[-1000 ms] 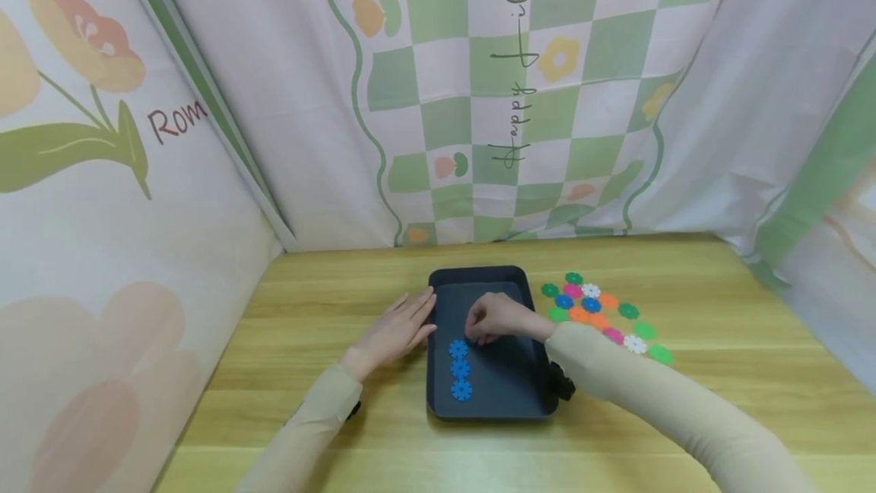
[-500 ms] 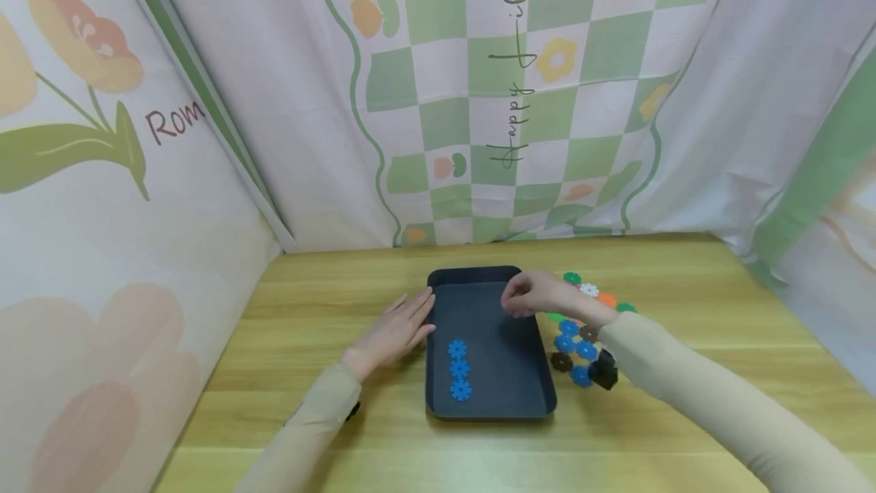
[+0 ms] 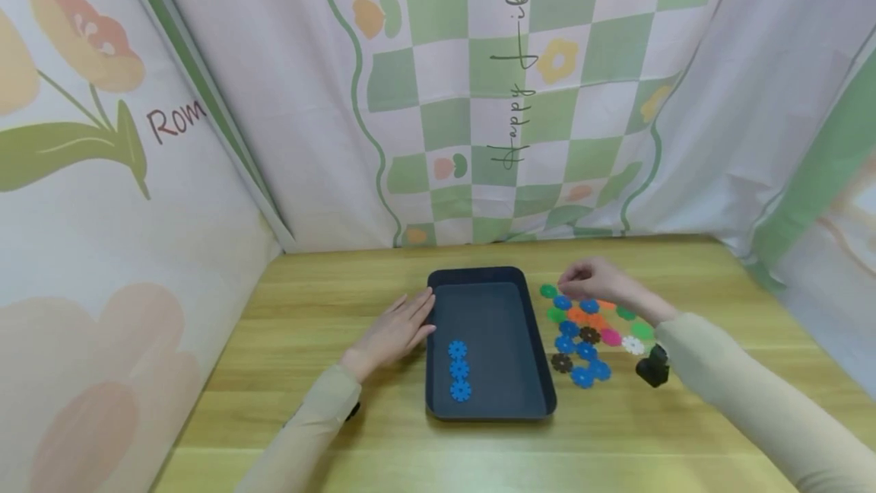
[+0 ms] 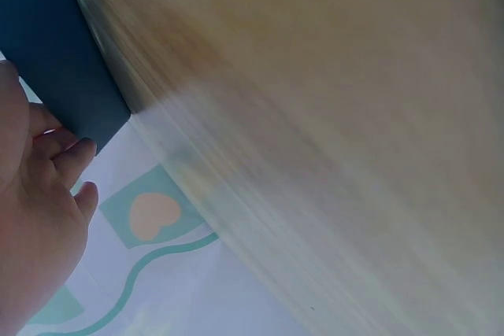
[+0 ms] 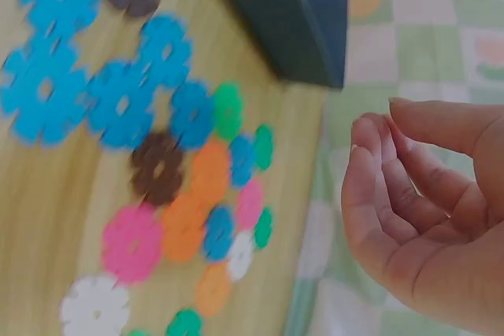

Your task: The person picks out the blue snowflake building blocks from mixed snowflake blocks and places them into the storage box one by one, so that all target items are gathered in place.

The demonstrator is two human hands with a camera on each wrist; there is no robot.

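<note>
Along the left wall of a dark tray [image 3: 503,348] rests my left hand [image 3: 393,329], fingers extended against the rim. The left wrist view shows its fingertips at the tray's outer side [image 4: 55,45]. Inside the tray, three blue notched flower-shaped discs [image 3: 459,369] form a joined column at lower left. My right hand [image 3: 602,284] is above the far part of the loose discs [image 3: 578,316] right of the tray. In the right wrist view its fingers [image 5: 362,194] are loosely curled, thumb near the fingertips, nothing visible between them.
The loose discs are blue, brown, orange, pink, green and white, spread flat on the wooden table [image 3: 328,287]. Nearest the front are blue discs [image 3: 582,377] and a brown disc [image 3: 562,362]. A patterned curtain [image 3: 445,128] hangs behind the table's far edge.
My right hand has moved from beside the blue column in the tray, rightward over the tray's wall, to above the loose discs. My left hand stays at the rim.
</note>
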